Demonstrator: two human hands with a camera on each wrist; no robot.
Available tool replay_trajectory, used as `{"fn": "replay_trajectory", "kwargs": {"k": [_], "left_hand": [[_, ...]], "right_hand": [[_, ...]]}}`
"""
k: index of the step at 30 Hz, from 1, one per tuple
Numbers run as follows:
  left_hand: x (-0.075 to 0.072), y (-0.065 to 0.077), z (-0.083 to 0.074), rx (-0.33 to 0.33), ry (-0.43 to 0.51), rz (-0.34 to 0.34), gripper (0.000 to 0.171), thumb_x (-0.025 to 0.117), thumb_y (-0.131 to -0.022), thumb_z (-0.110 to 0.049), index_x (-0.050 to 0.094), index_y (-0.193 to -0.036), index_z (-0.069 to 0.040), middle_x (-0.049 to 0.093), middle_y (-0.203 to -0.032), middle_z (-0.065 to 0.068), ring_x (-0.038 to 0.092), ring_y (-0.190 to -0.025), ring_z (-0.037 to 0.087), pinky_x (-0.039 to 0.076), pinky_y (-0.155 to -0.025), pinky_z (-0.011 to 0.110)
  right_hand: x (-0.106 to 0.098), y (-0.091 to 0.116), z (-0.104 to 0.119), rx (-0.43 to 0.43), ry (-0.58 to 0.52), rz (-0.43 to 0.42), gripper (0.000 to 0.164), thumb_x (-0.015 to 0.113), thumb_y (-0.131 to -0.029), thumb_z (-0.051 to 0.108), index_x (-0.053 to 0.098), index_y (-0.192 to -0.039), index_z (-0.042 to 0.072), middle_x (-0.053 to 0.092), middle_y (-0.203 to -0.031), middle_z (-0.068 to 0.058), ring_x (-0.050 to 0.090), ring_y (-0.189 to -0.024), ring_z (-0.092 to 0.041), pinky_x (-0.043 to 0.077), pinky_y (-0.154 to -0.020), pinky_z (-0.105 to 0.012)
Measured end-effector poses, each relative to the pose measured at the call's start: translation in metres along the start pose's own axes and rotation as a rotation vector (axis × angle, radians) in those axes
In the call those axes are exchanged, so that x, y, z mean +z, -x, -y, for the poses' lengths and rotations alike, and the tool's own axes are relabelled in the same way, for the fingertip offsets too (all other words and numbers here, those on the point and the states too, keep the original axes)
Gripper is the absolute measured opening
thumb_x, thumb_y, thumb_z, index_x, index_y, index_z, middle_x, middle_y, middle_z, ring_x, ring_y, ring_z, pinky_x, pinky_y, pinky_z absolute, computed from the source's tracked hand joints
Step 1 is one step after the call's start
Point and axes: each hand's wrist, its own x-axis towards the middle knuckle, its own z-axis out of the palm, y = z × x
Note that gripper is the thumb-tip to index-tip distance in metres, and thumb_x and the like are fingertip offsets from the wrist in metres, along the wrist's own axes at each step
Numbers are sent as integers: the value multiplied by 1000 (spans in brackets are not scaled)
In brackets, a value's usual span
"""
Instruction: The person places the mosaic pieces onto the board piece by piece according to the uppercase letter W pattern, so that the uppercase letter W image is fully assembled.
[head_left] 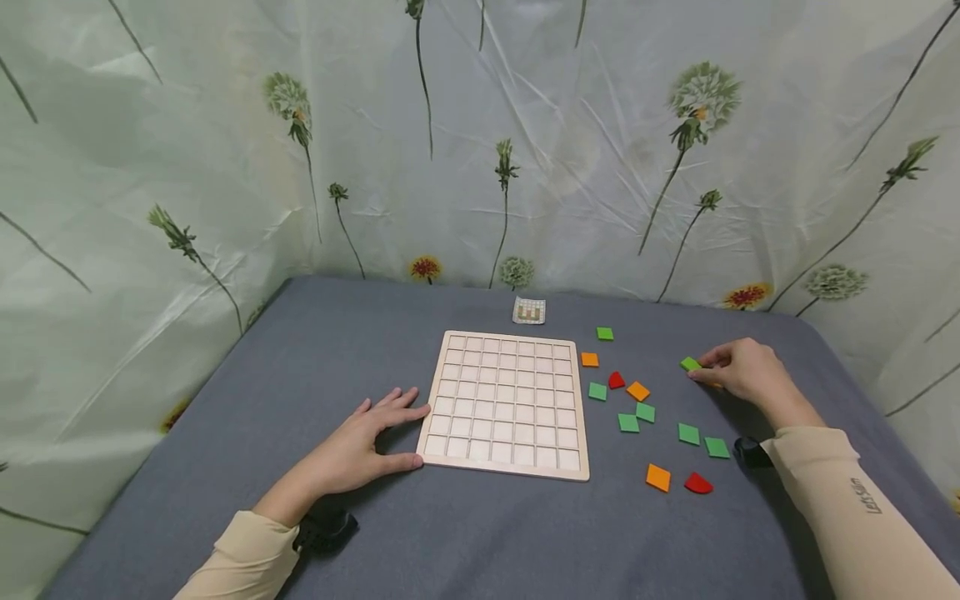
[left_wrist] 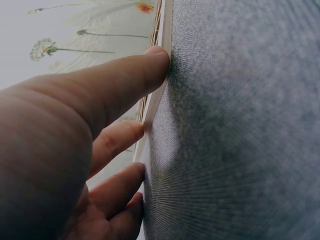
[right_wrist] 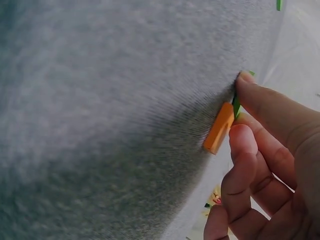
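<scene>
A square wooden grid board (head_left: 504, 404) lies on the grey cloth. My left hand (head_left: 367, 442) touches its left edge with the thumb and a fingertip, fingers spread; the left wrist view shows the thumb (left_wrist: 125, 75) against the board's rim (left_wrist: 159, 85). Over on the right, my right hand (head_left: 750, 379) pinches a light green square tile (head_left: 690, 364) between thumb and fingers. In the right wrist view, that green tile (right_wrist: 236, 106) is seen edge-on and partly hidden, and an orange tile (right_wrist: 219, 129) lies on the cloth close by the fingers.
Between board and right hand lie several green tiles (head_left: 628, 423), several orange tiles (head_left: 657, 477) and two red quarter-round tiles (head_left: 698, 483). A small printed card (head_left: 529, 311) lies behind the board. A flower-patterned curtain (head_left: 480, 150) hangs behind the grey table (head_left: 337, 333).
</scene>
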Motion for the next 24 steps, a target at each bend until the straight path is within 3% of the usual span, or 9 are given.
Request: {"fn": "replay_trajectory", "kwargs": {"k": [7, 10, 16, 24], "left_hand": [[-1, 0, -1, 13, -10, -5, 73, 86, -92, -39, 58, -157, -21, 37, -174, 12, 24, -165, 43, 10, -128, 78], [0, 0, -1, 11, -14, 1, 73, 85, -92, -40, 58, -157, -21, 36, -175, 11, 23, -166, 42, 9, -129, 77], [-1, 1, -1, 4, -26, 6, 74, 85, -93, -40, 57, -158, -21, 35, -175, 10, 23, -166, 42, 9, -129, 77], [0, 1, -1, 15, -31, -3, 73, 85, -93, -41, 57, -158, -22, 36, -175, 10, 24, -165, 43, 9, -128, 78]], "right_hand": [[-5, 0, 8, -55, -1, 6, 48, 79, -97, 37, 77, -122, -4, 77, -85, -8, 62, -78, -24, 46, -65, -32], [-5, 0, 16, -86, -21, 1, 46, 80, -97, 36, 77, -122, -3, 74, -78, -4, 60, -72, -19, 43, -63, -31], [-1, 2, 42, -153, -60, -25, 44, 81, -96, 35, 78, -122, -2, 73, -86, -5, 60, -75, -18, 45, -63, -31], [9, 6, 81, -237, -104, 7, 39, 82, -96, 30, 78, -123, 1, 73, -88, -4, 64, -85, -21, 49, -68, -30]]}}
